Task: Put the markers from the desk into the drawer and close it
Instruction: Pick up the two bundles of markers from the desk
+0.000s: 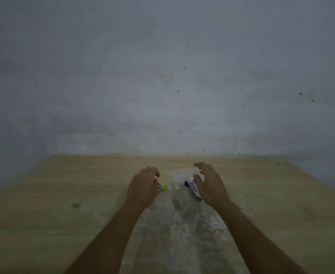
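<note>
While both hands (177,186) hover over markers (192,188), desk (63,184) edges lie well apart.

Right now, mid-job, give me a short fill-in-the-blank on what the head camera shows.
1. The marker peeking out from under the left hand has a ____ cap.
2. The marker beside the right hand has a ____ cap.
3. Both markers lie on the ____-coloured desk.
4. The drawer is ____ in this view.

Missing words: green; purple; wood; not visible
</note>
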